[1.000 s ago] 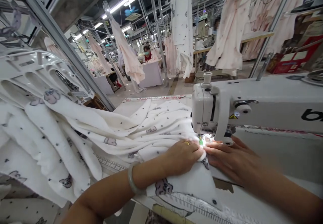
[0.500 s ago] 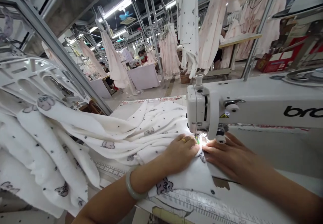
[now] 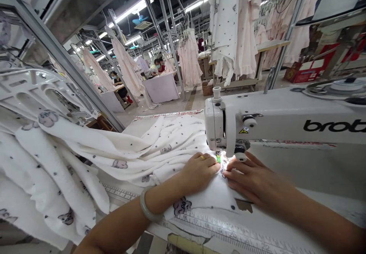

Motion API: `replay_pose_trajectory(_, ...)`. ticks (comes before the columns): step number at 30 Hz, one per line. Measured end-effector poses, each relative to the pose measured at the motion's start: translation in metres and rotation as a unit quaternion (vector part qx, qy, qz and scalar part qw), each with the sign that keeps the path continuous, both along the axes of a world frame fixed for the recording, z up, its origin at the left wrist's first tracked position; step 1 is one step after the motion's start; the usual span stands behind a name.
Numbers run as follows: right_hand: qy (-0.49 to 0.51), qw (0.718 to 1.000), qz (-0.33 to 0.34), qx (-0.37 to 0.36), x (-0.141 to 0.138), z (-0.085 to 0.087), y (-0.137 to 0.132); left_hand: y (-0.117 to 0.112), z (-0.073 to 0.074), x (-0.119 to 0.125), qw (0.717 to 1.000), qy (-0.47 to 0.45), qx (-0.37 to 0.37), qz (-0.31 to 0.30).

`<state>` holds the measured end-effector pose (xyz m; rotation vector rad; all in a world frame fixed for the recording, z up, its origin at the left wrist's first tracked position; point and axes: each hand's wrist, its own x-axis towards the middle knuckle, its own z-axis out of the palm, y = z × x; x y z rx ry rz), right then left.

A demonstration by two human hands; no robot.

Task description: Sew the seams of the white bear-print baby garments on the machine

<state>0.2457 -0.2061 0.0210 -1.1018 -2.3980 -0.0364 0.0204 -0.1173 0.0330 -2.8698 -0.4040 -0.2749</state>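
White fleecy fabric (image 3: 177, 135), printed with small animals and dots, lies under the head of a sewing machine (image 3: 219, 122). Beside the lit presser foot (image 3: 218, 158), my left hand (image 3: 197, 172) presses down on the fabric with bent fingers closed on it. My right hand (image 3: 251, 176) is on the other side of the foot, its fingertips closing on the fabric's edge close to the needle. Its thumb is hidden. A bright glare washes out the stitching spot. One forefinger of the right hand passes behind the machine's lower knob (image 3: 240, 156).
A measuring tape (image 3: 211, 227) runs along the table's front edge. More of the fabric hangs over a white plastic rack (image 3: 37, 82) at left. Beyond the machine are hanging pink garments (image 3: 190, 59), a metal post (image 3: 65, 52) and people at other tables.
The view has shifted slightly, so machine and hands appear a little further left. My right fingers look more bent at the fabric's edge. Both hands stay beside the presser foot.
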Motion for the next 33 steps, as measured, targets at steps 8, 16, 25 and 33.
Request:
replay_pose_trajectory(8,-0.01,0.994,0.111,-0.013,-0.012,0.014,-0.013,-0.009,0.012,-0.01,1.0,0.012,0.015,0.015)
replay_pose_trajectory(16,0.033,0.977,0.183,-0.105,-0.029,0.021,-0.025,-0.044,0.015,0.002,0.994,-0.061,-0.014,0.094)
replay_pose_trajectory(25,0.003,0.971,0.181,-0.154,-0.031,0.024,-0.033,-0.044,0.001,0.003,0.987,-0.015,-0.129,0.1)
replay_pose_trajectory(33,-0.026,0.987,0.144,-0.069,-0.02,0.02,-0.019,-0.022,0.012,0.001,0.987,0.012,-0.14,0.078)
